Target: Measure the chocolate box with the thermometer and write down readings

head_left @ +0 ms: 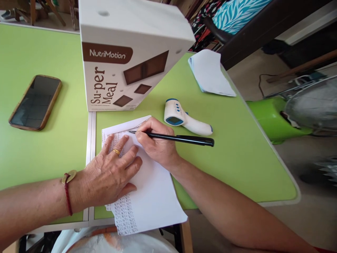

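Observation:
A white sheet of paper (158, 196) lies on the green table and hangs a little over its front edge. Rows of small handwritten letters run along its left side. My left hand (116, 172) rests flat on the sheet with fingers spread, a ring on one finger. Pinched in my right hand (159, 140) is a black pen (195, 140), its tip touching the paper near the top, just beyond my left fingertips. Part of the writing is hidden under my left hand.
A tall white box (105, 31) stands behind the paper. To its left lies a phone (35, 102). A white and blue infrared thermometer (184, 117) and a folded paper stack (210, 72) lie to the right. Beyond the table's right edge is a green bin (271, 119).

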Demonstrator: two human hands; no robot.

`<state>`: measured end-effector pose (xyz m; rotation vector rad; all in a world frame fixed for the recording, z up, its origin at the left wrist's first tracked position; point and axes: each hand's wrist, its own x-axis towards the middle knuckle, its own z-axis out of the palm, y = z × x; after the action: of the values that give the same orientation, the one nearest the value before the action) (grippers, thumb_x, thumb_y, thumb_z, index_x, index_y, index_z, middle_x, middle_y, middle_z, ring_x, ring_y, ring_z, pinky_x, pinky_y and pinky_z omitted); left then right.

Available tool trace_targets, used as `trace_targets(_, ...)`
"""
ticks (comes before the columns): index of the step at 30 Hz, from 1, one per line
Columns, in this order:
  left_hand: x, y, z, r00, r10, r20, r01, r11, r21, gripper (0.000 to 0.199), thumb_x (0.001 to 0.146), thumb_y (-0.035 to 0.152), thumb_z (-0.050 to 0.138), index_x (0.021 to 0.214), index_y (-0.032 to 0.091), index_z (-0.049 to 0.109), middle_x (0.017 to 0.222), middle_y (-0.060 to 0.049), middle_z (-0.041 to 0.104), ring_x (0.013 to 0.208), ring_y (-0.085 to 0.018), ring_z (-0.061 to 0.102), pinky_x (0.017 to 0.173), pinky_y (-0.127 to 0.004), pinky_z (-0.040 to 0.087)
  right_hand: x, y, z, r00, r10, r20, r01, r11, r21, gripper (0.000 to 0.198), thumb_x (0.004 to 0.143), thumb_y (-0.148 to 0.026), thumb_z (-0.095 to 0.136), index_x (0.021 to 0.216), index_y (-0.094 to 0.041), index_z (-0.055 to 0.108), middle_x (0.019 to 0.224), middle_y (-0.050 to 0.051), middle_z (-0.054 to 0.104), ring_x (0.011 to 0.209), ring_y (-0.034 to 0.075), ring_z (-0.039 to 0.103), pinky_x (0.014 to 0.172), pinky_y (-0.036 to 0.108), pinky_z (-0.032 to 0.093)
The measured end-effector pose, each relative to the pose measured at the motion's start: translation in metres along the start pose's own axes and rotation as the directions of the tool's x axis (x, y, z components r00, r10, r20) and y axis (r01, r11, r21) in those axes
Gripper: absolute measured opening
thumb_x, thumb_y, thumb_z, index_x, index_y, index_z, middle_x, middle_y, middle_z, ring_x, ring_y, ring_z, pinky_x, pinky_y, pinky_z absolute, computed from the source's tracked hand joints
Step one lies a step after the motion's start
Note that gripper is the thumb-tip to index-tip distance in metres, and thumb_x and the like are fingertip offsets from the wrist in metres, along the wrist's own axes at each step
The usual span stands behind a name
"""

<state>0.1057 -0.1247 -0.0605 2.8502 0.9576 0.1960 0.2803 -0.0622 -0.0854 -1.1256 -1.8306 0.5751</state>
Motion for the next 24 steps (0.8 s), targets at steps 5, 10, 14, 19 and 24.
trace_targets(5, -0.001, 0.000, 0.000, 1.000, 0.000, -0.001, 0.000, 1.000, 0.008, 0.052, 0.089, 0.049, 0.057, 0.126, 0.013, 0.055, 0.140, -0.017, 0.047, 0.135, -0.047, 0.034, 0.109, -0.069, 0.028, 0.000, 0.000, 0.000, 1.000, 0.007, 0.007, -0.007, 1.000, 0.006, 0.016, 0.075, -0.017, 0.054, 0.062, -0.022, 0.046, 0.053, -0.006, 0.050, 0.051, 0.010, 0.044, 0.052, 0.024, 0.037)
trace_targets(10, -0.001, 0.000, 0.002, 1.000, 0.002, -0.009, -0.002, 1.000, -0.004, 0.053, 0.089, 0.048, 0.058, 0.127, 0.012, 0.054, 0.141, -0.017, 0.047, 0.136, -0.047, 0.033, 0.109, -0.070, 0.028, -0.001, 0.001, 0.000, 1.000, 0.004, 0.025, -0.004, 1.000, 0.016, 0.015, 0.074, -0.017, 0.054, 0.062, -0.022, 0.046, 0.054, -0.006, 0.050, 0.052, 0.010, 0.045, 0.052, 0.024, 0.038)
trace_targets(14, -0.002, 0.000, 0.002, 1.000, 0.006, -0.011, -0.006, 1.000, -0.011, 0.053, 0.088, 0.048, 0.059, 0.126, 0.012, 0.054, 0.140, -0.017, 0.047, 0.135, -0.047, 0.033, 0.109, -0.070, 0.029, -0.001, 0.000, -0.002, 0.999, -0.039, -0.016, 0.039, 0.999, 0.000, 0.016, 0.076, -0.016, 0.053, 0.064, -0.022, 0.046, 0.053, -0.006, 0.049, 0.051, 0.010, 0.046, 0.052, 0.024, 0.039)
trace_targets(19, -0.003, -0.001, 0.003, 1.000, 0.009, -0.006, -0.009, 1.000, -0.007, 0.052, 0.088, 0.046, 0.060, 0.126, 0.012, 0.053, 0.140, -0.017, 0.047, 0.135, -0.047, 0.033, 0.108, -0.070, 0.028, 0.003, -0.003, -0.016, 0.970, -0.236, 0.052, 0.241, 0.960, -0.140, 0.009, 0.083, -0.014, 0.053, 0.083, -0.022, 0.058, 0.071, -0.002, 0.063, 0.062, 0.012, 0.059, 0.061, 0.025, 0.048)
trace_targets(24, -0.001, -0.007, -0.004, 0.981, 0.084, -0.174, -0.093, 0.995, -0.042, 0.026, 0.092, 0.029, 0.053, 0.108, 0.010, 0.056, 0.118, -0.017, 0.058, 0.116, -0.036, 0.051, 0.100, -0.059, 0.041, 0.007, -0.001, -0.035, 0.907, -0.267, 0.326, 0.410, 0.738, -0.536, 0.023, 0.087, -0.008, 0.047, 0.098, -0.016, 0.065, 0.087, 0.008, 0.067, 0.075, 0.019, 0.063, 0.067, 0.031, 0.048)
